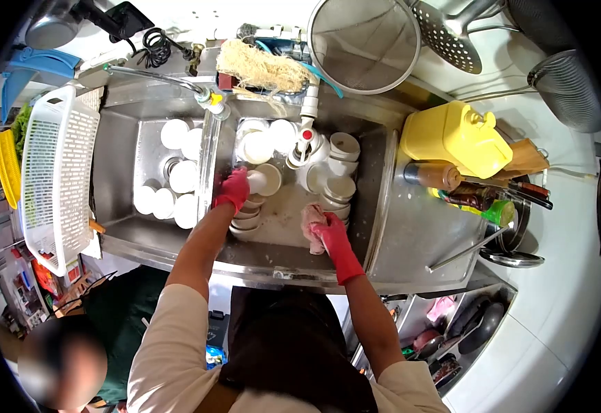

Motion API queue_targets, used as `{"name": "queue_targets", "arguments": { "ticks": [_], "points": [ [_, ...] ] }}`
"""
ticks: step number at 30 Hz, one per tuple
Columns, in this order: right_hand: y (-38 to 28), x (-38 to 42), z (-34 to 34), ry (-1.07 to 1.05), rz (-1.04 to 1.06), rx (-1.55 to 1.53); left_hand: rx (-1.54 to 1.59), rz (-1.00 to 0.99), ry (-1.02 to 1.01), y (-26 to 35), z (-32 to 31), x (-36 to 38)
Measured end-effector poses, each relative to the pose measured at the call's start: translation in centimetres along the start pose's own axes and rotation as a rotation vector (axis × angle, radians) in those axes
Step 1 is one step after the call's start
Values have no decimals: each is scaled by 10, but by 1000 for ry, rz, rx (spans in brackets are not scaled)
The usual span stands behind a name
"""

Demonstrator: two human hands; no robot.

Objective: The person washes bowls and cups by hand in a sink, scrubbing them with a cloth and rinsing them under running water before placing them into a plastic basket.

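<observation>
My left hand (233, 188), in a pink rubber glove, is closed on a small white cup (256, 182) over the right basin (293, 258). In my right hand (335, 237), gloved alike, a wet pinkish cloth (312, 228) is bunched up. Stacked white bowls (245, 224) stand just below my left hand, and another stack of white bowls (338, 189) lines the basin's right side. Several more white bowls (258, 146) sit at the back. Shallow cloudy water covers the basin floor.
White cups (183, 177) stand in the left basin. A faucet (204, 93) reaches over the divider; another tap (306, 136) hangs over the right basin. At left leans a white basket (59, 179); at right are a yellow jug (452, 138) and bottles. A person (121, 323) is at lower left.
</observation>
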State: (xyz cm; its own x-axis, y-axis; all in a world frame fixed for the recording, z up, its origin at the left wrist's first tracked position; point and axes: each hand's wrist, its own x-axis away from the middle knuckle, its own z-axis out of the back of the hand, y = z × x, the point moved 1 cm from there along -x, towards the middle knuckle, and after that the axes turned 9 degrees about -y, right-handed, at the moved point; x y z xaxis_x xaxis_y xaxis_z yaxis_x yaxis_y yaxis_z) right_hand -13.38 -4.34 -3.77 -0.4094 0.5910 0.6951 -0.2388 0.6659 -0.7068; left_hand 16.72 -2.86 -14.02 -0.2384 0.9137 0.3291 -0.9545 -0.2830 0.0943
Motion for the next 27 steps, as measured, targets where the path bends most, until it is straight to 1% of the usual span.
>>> {"name": "queue_targets", "arguments": {
  "ticks": [2, 3, 4, 6, 8, 10, 11, 12, 13, 14, 15, 16, 18, 19, 21, 22, 24, 25, 26, 27],
  "points": [
    [-2, 4, 0, 9, 3, -2, 374, 39, 14, 9, 6, 5],
    [-2, 5, -1, 9, 10, -12, 399, 129, -61, 15, 8, 1],
    [-1, 7, -3, 10, 2, -5, 407, 134, -67, 18, 12, 0],
    [4, 9, -2, 49, -35, -13, 244, 31, -89, 20, -1, -5],
    [10, 11, -3, 47, -12, 3, 267, 7, -90, 27, -16, -8],
    [17, 13, 0, 50, 16, 16, 433, 228, 163, 39, -22, -6],
    [16, 14, 0, 49, 9, 53, 497, 412, 3, 45, -12, -9],
    [8, 18, -3, 48, -2, 92, 505, 407, 5, 43, -27, -14],
    [-1, 23, -3, 17, -16, 72, 616, 445, 17, 39, -42, -18],
    [3, 22, 0, 22, -15, 78, 726, 483, 29, 40, -39, -19],
    [9, 20, 2, 29, -3, 36, 814, 514, -66, 42, -37, -17],
    [13, 19, 4, 34, 11, -6, 818, 515, -65, 42, -33, -18],
    [6, 24, 6, 43, 35, 4, 991, 341, 34, 38, -39, -31],
    [2, 26, 7, 52, 55, 11, 995, 337, 34, 42, -44, -35],
    [3, 29, 9, 60, 50, 17, 1789, 537, -118, 58, -26, -34],
    [5, 30, 9, 64, 43, 20, 1795, 536, -122, 59, -15, -32],
    [4, 33, 8, 71, 11, 2, 1648, 557, -385, 63, -13, -31],
    [3, 35, 7, 73, -20, -21, 1654, 554, -388, 63, -15, -34],
    [5, 36, 8, 77, -19, -15, 1701, 482, -564, 60, -33, -43],
    [9, 36, 10, 80, -7, 8, 1740, 404, -738, 61, -35, -48]
  ]
}}
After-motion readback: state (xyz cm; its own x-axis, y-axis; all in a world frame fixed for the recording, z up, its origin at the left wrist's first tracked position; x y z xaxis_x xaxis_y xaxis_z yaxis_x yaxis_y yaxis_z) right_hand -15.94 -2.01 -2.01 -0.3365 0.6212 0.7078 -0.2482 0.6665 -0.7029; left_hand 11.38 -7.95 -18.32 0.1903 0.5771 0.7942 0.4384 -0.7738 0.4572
